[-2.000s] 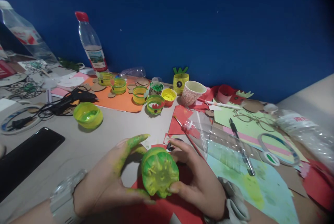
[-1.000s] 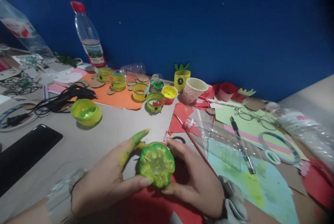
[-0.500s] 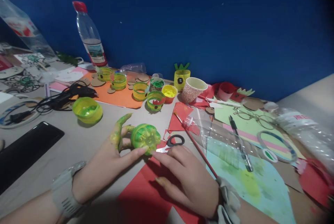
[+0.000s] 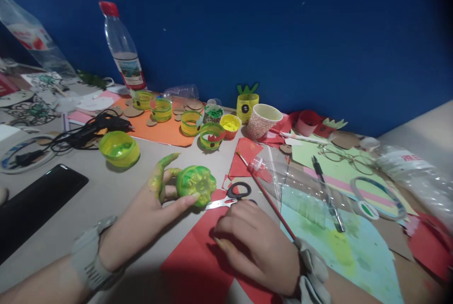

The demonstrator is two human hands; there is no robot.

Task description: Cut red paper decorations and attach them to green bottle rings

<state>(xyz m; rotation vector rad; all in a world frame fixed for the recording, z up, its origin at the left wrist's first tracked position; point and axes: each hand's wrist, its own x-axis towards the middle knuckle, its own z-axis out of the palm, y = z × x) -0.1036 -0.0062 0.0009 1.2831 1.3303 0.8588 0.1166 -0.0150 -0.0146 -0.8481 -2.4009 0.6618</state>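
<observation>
My left hand (image 4: 155, 205) is closed around the cut-off bottom of a plastic bottle (image 4: 200, 182), painted green and yellow. Its ridged underside faces right, and my thumb presses on the lower edge. Green and yellow paint smears cover several fingers of this hand. My right hand (image 4: 260, 247) hovers low over red paper (image 4: 191, 257), fingers loosely bent and the thumb apart from them, with nothing visible in it. Just beyond its knuckles lie scissors (image 4: 239, 190) with black handles, one of them partly hidden by the hand.
A paintbrush (image 4: 265, 195), a clear bottle piece (image 4: 300, 176) and a pen (image 4: 327, 195) lie to the right. Behind stand a yellow paint cup (image 4: 230, 124), a paper cup (image 4: 264, 120) and several painted rings. At left are a painted bowl (image 4: 119, 148), a phone (image 4: 42, 205) and a glue gun (image 4: 95, 131).
My right hand has drawn back from the bottle bottom, its index finger now bent, uncovering more of the scissors' blades. The bottle bottom has turned slightly in my left hand.
</observation>
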